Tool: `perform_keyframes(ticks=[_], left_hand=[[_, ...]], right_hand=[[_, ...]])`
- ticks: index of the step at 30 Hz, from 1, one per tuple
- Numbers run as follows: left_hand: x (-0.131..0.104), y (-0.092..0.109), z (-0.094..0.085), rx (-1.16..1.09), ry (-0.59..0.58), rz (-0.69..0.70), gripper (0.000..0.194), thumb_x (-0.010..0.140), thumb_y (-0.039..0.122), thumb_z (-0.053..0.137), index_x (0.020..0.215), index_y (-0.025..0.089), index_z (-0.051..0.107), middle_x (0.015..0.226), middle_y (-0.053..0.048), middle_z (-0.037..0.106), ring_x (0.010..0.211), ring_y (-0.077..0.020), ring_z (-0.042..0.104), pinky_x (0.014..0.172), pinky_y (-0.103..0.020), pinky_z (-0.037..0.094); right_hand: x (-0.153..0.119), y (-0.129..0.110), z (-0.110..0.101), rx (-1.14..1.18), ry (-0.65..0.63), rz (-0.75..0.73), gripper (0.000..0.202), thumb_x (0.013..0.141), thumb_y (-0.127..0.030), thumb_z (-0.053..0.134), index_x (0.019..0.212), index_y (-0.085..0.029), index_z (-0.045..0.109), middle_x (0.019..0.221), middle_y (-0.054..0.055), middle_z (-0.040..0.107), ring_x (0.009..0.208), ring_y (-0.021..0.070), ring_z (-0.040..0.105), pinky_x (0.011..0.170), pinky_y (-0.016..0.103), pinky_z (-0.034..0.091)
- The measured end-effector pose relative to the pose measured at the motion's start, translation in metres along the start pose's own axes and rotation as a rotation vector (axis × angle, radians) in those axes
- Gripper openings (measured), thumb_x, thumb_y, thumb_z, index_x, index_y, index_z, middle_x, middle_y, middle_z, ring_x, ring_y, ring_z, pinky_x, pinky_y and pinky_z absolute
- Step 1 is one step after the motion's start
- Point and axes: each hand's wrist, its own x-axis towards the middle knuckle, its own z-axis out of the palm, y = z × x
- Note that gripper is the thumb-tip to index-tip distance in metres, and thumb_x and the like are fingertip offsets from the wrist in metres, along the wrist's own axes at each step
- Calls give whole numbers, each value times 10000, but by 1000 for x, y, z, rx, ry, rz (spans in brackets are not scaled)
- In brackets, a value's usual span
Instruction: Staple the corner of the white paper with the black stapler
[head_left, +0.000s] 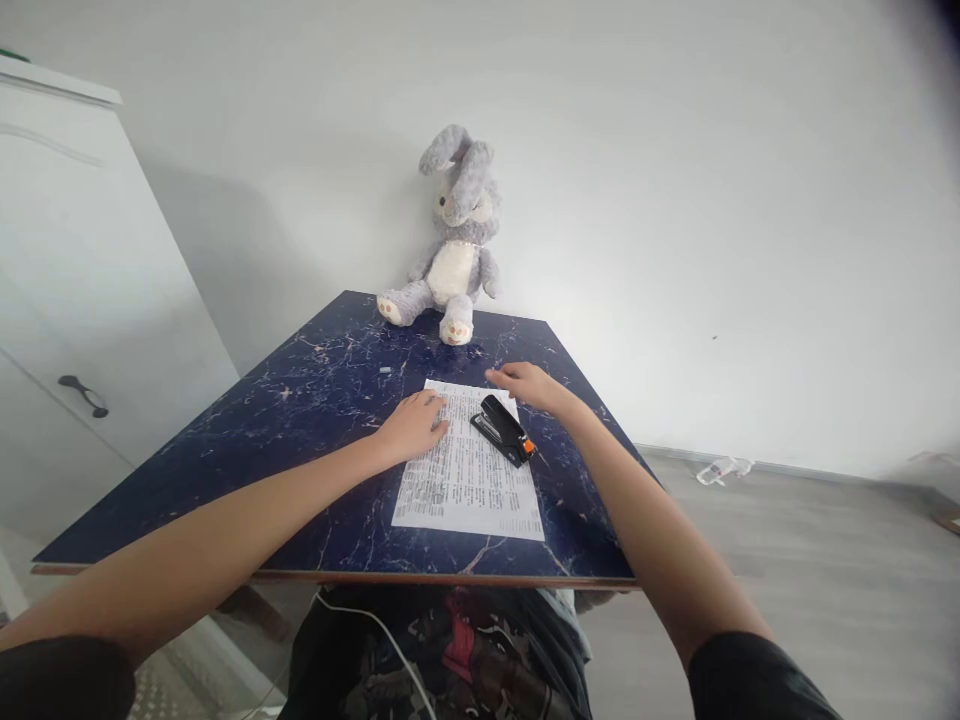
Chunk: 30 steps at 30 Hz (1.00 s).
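Observation:
A printed sheet of paper [461, 490] lies on the dark blue marbled table [247, 440] in front of me. My left hand [412, 425] rests on the paper's left edge, with its fingers apart and nothing held. On the right part of the sheet sits a black stapler [501, 430] with an orange piece at its near end. My right hand [529, 385] is at the paper's top right corner, just beyond the stapler and not gripping it. Its fingers are stretched to the left; the underside is hidden.
A grey plush rabbit [454, 240] sits at the table's far edge against the wall. A small pale staple strip or block [385, 370] lies left of the paper. To the left stands a white cabinet [90, 280]. Clear plastic [724, 470] lies on the floor at right.

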Motion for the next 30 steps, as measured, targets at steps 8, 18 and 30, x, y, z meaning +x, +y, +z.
perform_keyframes(ticks=[8, 18, 30], left_hand=[[5, -4, -8, -47, -1, -51, 378, 978, 348, 552, 1318, 231, 670, 1397, -118, 614, 1284, -335, 585, 1106, -517, 458], [10, -12, -5, -82, 18, -75, 371, 971, 154, 464, 1242, 208, 712, 1350, -99, 639, 1284, -293, 590, 1146, -485, 434], [10, -13, -5, -203, 45, -147, 326, 1014, 194, 404, 1231, 201, 647, 1310, -114, 657, 1259, -289, 607, 1099, -490, 459]], right_hand=[[-48, -6, -8, 215, -295, -241, 324, 877, -493, 703, 968, -182, 716, 872, 58, 681, 749, 192, 581, 669, 321, 414], [-47, 43, -14, 750, -684, -393, 574, 842, -453, 822, 1314, -151, 702, 1275, 119, 715, 1160, 277, 644, 1030, 406, 483], [-52, 38, -11, 801, -599, -310, 600, 762, -429, 866, 1286, -190, 696, 1257, 118, 714, 1160, 278, 661, 1007, 437, 513]])
